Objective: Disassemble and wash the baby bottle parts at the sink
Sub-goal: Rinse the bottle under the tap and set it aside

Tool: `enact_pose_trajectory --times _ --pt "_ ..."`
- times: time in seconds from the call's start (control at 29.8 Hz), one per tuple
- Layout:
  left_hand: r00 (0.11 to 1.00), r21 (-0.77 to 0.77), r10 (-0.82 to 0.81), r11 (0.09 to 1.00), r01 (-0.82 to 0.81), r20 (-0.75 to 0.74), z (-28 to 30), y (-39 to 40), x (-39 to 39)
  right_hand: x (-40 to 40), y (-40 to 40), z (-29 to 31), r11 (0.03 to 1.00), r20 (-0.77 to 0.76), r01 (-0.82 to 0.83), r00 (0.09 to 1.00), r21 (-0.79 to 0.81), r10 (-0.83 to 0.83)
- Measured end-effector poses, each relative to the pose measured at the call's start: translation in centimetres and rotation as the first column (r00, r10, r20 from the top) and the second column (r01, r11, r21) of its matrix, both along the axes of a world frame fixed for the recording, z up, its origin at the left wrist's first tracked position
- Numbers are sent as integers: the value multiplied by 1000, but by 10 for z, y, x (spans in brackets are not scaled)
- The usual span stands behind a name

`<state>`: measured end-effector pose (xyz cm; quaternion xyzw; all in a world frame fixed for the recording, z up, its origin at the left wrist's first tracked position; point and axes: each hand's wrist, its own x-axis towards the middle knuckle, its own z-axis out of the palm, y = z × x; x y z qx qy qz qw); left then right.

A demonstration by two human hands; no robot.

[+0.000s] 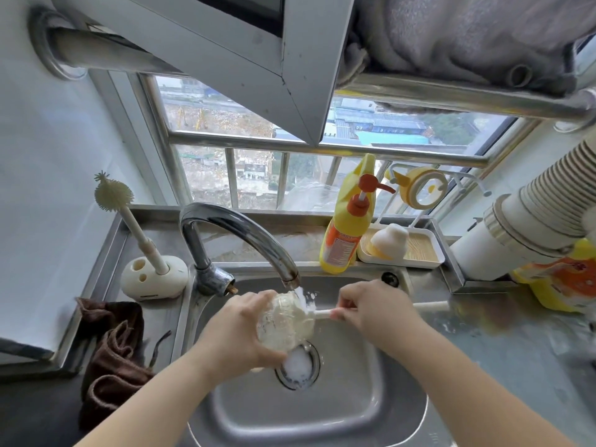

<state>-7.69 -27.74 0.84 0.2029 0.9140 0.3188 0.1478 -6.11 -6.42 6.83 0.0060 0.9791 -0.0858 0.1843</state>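
Left grip (238, 327) clamped round soapy bottle (285, 324), right grip (374, 309) pinching brush handle (322, 313); no legible writing.

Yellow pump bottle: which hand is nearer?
Right. The right hand is just below the yellow pump bottle, while the left hand is farther left, gripping the baby bottle.

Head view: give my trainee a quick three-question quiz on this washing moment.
1. True or false: water runs from the faucet onto the bottle.
2. Which hand holds the brush handle? A) left hand B) right hand
3. Fill in: foam sits over the sink's ____.

Key: 1 true; 2 B; 3 drain.
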Motion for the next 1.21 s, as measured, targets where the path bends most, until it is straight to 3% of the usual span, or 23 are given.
enact_pose_trajectory --times 0.07,0.13,0.24,0.37,0.47,0.54,0.6,0.71,0.87,0.97,1.11,1.21 --pt "997 -79 39 996 -44 -59 -1 3 1 -3 2 2 1000 -28 24 999 -1 -24" --pt "988 -108 76 990 -91 -136 -2 15 8 -1 -13 -1 994 -1 37 999 -103 -38" --pt "972 59 61 997 -49 -227 -7 21 15 -2 -19 -9 940 96 139 989 -310 -114" --pt "987 199 -116 976 91 116 2 4 11 -1 -3 -7 950 138 137 985 -282 -101" --pt "951 100 -179 982 159 252 7 -1 -7 3 -12 -1 952 131 72 991 -299 -33" --pt "911 123 -193 980 158 366 6 1 -12 7 -18 2 955 103 29 995 -296 2" --pt "932 136 -166 982 128 321 5 -2 -11 7 -13 8 976 97 -9 995 -219 31" --pt "987 127 -77 990 59 140 4 -7 -6 2 12 17 997 94 10 996 -78 -2" --pt "991 87 -101 992 93 92 2 4 2 3 -13 9 989 51 -138 989 44 136" --pt "992 124 -53 991 39 116 4 -4 1 0 2 15 1000 84 -26 996 -8 27" --pt "997 3 -75 997 75 32 5 6 4 3 -15 6 998 8 -52 999 -30 52" --pt "996 -58 -86 994 88 28 3 6 4 9 -21 -10 946 92 89 994 -312 -64"
